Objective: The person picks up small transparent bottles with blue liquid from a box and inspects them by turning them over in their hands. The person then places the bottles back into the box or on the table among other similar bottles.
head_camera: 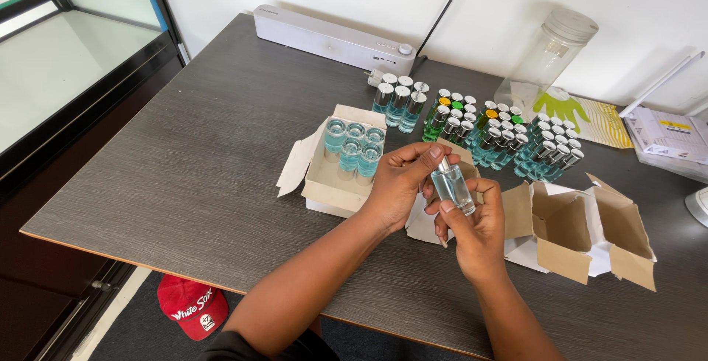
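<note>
My right hand [476, 232] holds a small clear glass bottle [453, 188] of pale blue liquid by its body, over the dark table [206, 169]. My left hand [402, 180] pinches the bottle's silver top [444, 162] with thumb and fingers. Just left of my hands an open cardboard box [324, 180] holds several uncapped bottles of blue liquid [354, 147]. Behind my hands stand several capped bottles [509, 140] with silver, green and yellow tops.
An open empty cardboard box [590, 232] lies to the right. A white bar-shaped device [332, 36] and a clear jar [549, 58] sit at the back. A white tray [667, 136] is at the far right. A red cap [193, 306] lies on the floor, and a glass cabinet [66, 58] stands left.
</note>
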